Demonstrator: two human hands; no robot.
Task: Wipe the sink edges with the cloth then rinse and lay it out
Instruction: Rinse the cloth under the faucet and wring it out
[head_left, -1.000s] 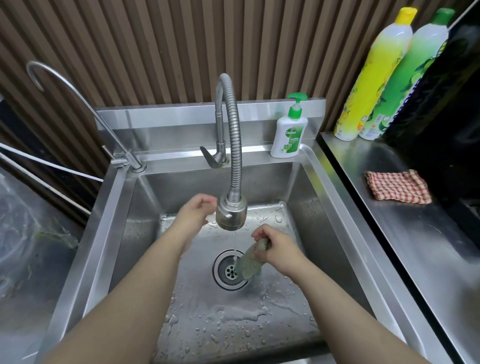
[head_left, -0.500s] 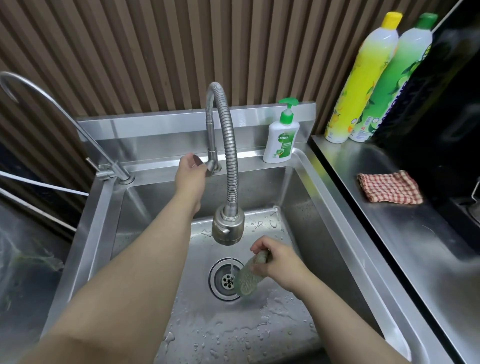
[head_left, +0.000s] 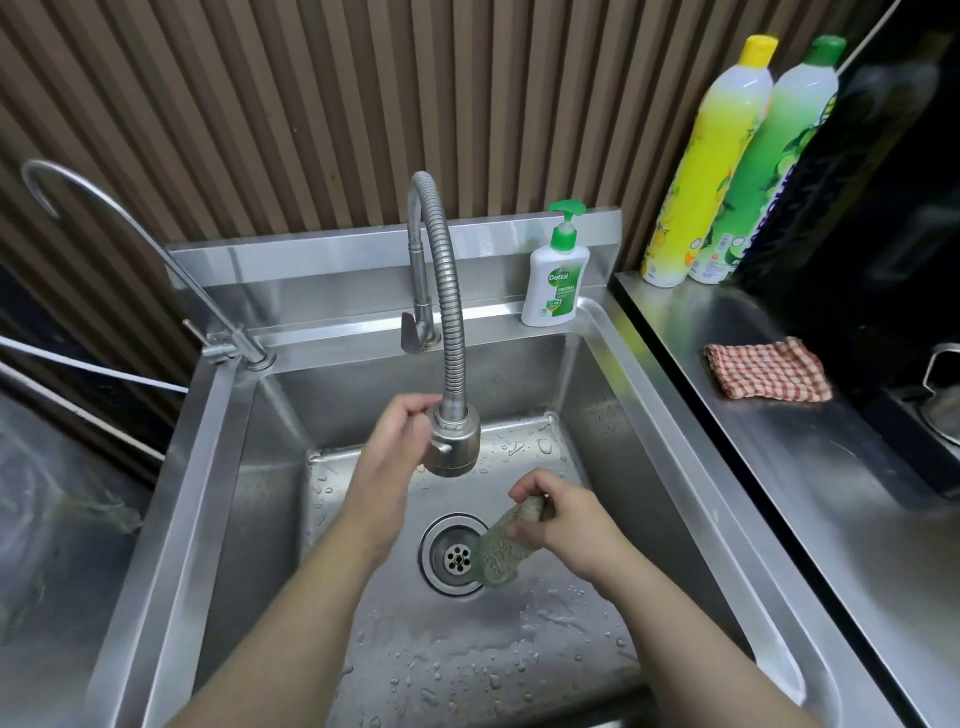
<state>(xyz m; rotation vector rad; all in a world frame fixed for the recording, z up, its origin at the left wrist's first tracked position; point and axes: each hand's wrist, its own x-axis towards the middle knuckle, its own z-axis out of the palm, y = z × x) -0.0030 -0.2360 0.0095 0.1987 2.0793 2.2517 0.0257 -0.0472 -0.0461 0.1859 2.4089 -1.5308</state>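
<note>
A wet grey-green cloth (head_left: 501, 551) hangs bunched from my right hand (head_left: 566, 514), low in the steel sink (head_left: 202, 441) and just right of the drain (head_left: 454, 556). My left hand (head_left: 395, 447) is at the faucet's spray head (head_left: 457, 447), with its fingers curled around the hose neck just above the head. I see no water stream falling from the head. The faucet lever (head_left: 413, 332) at the back rim stands free. Water drops and a thin puddle cover the basin floor.
A soap dispenser (head_left: 556, 280) stands on the back right corner of the rim. A red checked cloth (head_left: 766, 371) lies on the steel counter at right, with two tall detergent bottles (head_left: 711, 166) behind it. A thin curved tap (head_left: 228, 343) rises at back left.
My left hand left the faucet lever at the back and came forward to the spray head. My right hand and the cloth stayed over the drain.
</note>
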